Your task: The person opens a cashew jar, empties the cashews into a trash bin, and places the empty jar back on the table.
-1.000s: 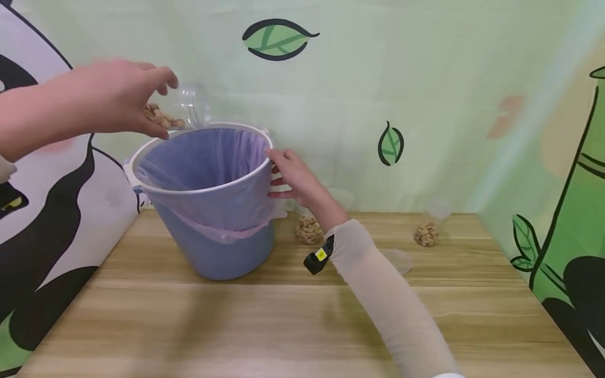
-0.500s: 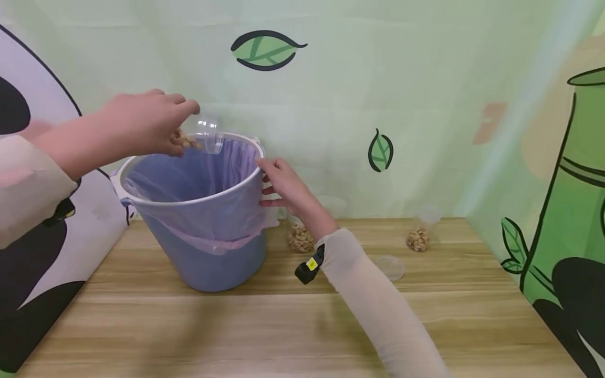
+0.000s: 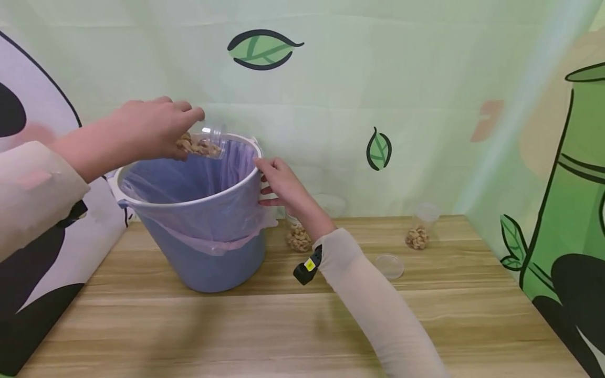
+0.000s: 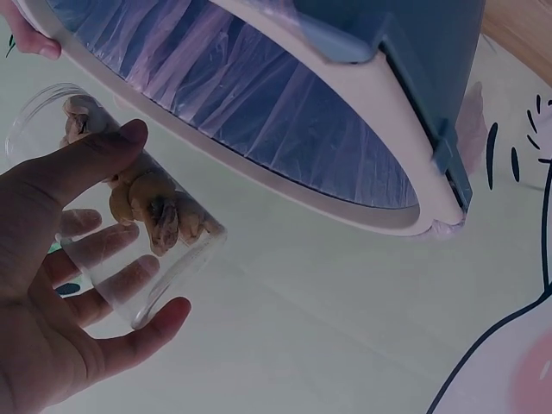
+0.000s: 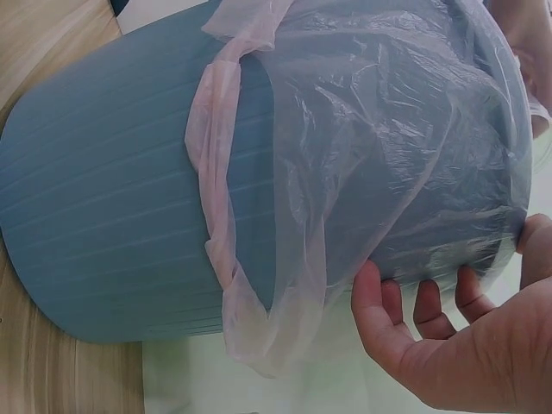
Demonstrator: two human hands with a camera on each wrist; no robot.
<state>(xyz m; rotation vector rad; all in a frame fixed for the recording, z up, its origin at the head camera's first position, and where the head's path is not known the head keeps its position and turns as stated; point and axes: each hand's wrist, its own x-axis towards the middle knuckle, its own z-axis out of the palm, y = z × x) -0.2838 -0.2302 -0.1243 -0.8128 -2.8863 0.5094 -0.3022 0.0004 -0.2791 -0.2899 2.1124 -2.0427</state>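
In the head view, my left hand (image 3: 148,128) grips a clear plastic jar (image 3: 215,137) lying on its side, mouth to the right. It overlaps the back rim of a blue trash can (image 3: 222,268). Tan, nut-like pieces (image 4: 142,194) lie along the lower wall inside the jar. My right hand (image 3: 288,186) holds the can at its right side, thumb at the white rim and bent fingers on the outside. A translucent pink trash bag (image 5: 388,129) lines the can and is folded over its outside. The jar's base is partly hidden by my left hand.
A second jar of tan pieces (image 3: 299,239) stands behind my right forearm, partly hidden. Another jar (image 3: 418,236) stands farther right, with a clear round lid (image 3: 389,266) lying nearer. Printed fabric (image 3: 331,68) backs the wooden table (image 3: 283,331).
My left hand has brought the jar right and down, lower over the can, and pieces have slid toward its mouth. The right hand keeps its hold on the can; the view has shifted slightly.
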